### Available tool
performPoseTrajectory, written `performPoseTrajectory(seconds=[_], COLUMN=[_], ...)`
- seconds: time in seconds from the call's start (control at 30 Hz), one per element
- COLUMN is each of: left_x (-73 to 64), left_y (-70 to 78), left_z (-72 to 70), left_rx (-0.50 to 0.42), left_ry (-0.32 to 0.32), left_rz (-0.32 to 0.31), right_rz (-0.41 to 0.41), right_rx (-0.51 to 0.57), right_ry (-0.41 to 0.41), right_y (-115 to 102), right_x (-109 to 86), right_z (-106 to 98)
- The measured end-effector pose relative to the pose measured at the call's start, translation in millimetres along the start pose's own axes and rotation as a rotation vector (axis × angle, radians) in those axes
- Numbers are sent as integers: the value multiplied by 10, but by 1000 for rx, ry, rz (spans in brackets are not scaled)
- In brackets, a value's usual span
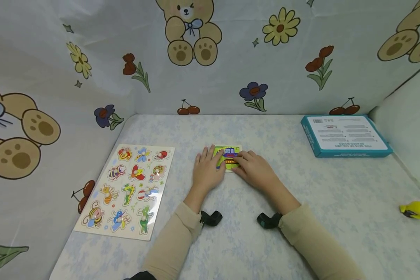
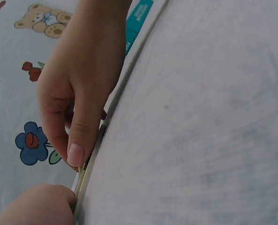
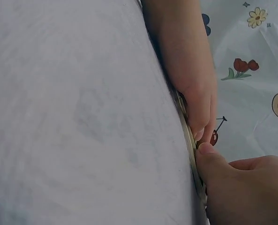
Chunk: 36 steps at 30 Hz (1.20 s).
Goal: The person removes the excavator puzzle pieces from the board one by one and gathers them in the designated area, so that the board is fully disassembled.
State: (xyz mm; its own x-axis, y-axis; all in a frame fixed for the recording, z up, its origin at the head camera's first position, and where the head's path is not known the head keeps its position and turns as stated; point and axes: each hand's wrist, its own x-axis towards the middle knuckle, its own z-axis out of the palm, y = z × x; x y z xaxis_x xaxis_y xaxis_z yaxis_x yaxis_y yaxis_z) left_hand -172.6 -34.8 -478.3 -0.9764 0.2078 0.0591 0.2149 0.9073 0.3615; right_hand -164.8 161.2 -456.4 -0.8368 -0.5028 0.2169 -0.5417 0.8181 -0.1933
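Note:
A small green puzzle board [image 1: 228,148] with a purple and orange vehicle picture lies flat on the table. My left hand [image 1: 207,171] rests at its left side, fingers mostly straight, with the index finger and thumb reaching onto the picture. From the other side my right hand [image 1: 257,171] bends its fingers over the right part of the board. In the left wrist view the right hand [image 2: 80,93] brings thumb and finger together at the puzzle; what lies between the fingertips is largely hidden. Seen edge-on in the right wrist view, the board [image 3: 190,145] looks thin.
To the left lies a larger insect puzzle board [image 1: 131,190] with several colourful pieces. A teal box [image 1: 346,136] sits at the back right. Near the right edge is a yellow toy [image 1: 416,210]. Patterned cloth [image 1: 224,77] hangs behind and at the left of the table.

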Motion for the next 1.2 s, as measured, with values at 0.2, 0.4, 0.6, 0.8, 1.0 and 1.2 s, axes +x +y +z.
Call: performPoseTrajectory(seconds=[0.2,0.4,0.6,0.8,1.0,1.2], left_x=[-14,-27,-27,-17,-15,-1], left_y=[-11,-13,-13,-24,-24,-17], left_z=[11,15,9,9,11,22], left_rx=[-4,-6,-14,-16,-27,-26], left_ry=[0,4,1,6,7,3], left_rz=[1,-1,-6,-6,-1,-9], right_rz=[5,-8,23,112,208,300], right_rx=[38,98,148,210,340,535], right_ry=[3,11,-8,-37,-5,18], right_y=[9,49,61,48,7,-1], right_x=[-7,-50,-57,-31,-35,-92], right_z=[-18,-5,-8,-13,-49,-85])
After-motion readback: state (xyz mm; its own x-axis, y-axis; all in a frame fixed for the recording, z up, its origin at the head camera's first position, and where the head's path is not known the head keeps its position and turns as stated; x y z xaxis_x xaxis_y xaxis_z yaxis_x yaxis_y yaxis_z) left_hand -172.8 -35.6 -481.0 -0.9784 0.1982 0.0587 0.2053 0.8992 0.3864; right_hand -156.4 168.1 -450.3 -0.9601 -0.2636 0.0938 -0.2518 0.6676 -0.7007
